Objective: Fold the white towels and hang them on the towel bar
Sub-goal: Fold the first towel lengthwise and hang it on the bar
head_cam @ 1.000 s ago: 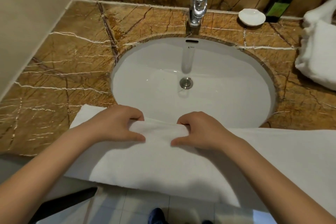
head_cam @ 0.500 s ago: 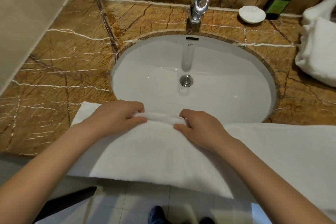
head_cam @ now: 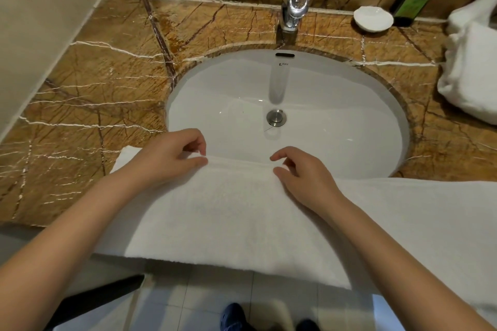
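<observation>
A long white towel (head_cam: 242, 217) lies across the front of the marble counter (head_cam: 88, 105) and hangs over its front edge. Its far folded edge reaches the front rim of the sink (head_cam: 349, 105). My left hand (head_cam: 169, 156) pinches that far edge between thumb and curled fingers. A little to the right, my right hand (head_cam: 301, 177) pinches the same edge, thumb on the cloth and index finger just above it. No towel bar is in view.
A second white towel (head_cam: 476, 72) lies bunched on the counter at the right. A chrome tap (head_cam: 294, 0), a white soap dish (head_cam: 373, 18) and a dark pump bottle (head_cam: 412, 0) stand along the back. A wall borders the left; tiled floor and my shoes show below.
Both hands have carried the towel's edge away from me, up to the sink's front rim, and moved further apart along it. Their fingers have loosened from a fuller grip to a pinch.
</observation>
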Demonstrator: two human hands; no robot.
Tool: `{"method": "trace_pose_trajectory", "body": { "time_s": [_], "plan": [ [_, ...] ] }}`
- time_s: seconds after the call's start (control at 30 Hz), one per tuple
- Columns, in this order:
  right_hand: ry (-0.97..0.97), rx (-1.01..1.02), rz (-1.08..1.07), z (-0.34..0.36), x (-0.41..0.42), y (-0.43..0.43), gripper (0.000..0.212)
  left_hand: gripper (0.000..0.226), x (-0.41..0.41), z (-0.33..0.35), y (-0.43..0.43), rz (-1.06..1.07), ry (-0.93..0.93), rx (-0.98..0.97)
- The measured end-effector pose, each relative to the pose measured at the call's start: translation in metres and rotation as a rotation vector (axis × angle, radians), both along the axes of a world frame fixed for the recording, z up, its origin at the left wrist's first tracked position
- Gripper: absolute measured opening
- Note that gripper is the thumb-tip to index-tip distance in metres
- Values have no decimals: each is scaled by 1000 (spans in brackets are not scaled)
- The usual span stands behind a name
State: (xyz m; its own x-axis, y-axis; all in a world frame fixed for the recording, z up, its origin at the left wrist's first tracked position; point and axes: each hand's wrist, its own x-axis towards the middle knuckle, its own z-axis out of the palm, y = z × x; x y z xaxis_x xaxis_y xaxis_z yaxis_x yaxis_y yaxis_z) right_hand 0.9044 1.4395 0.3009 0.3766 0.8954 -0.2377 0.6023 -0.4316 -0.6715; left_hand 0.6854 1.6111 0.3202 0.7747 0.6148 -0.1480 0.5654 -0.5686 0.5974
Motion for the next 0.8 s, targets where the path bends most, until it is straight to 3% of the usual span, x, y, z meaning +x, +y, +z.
{"method": "trace_pose_trajectory", "body": {
  "time_s": [0.07, 0.17, 0.3, 0.37, 0.43, 0.57, 0.8],
  "plan": [
    [-180, 66, 43, 1, -1, -1, 16, 19, 1, -5, -2, 31, -6, 56],
    [-443, -20, 140, 0, -6, -1, 24, 17, 5, -10, -13, 11, 85, 402],
    [-513, 98, 30, 8, -16, -14, 24, 11, 10, -3, -30, 3, 137, 699],
    [-516, 196, -85, 11, -22, -38, 31, 17, 7, 1, -54, 154, 78, 612],
    [-530, 156, -178, 11, -22, -69, 40, 31, 5, 0, -85, 228, 48, 472],
    [-533, -97, -281, 3, 0, -123, 59, 64, -2, -14, -119, 177, 301, 325],
    [-532, -216, -188, 0, 32, -151, 63, 67, -10, -18, -120, 241, 342, 314]
  ]
}}
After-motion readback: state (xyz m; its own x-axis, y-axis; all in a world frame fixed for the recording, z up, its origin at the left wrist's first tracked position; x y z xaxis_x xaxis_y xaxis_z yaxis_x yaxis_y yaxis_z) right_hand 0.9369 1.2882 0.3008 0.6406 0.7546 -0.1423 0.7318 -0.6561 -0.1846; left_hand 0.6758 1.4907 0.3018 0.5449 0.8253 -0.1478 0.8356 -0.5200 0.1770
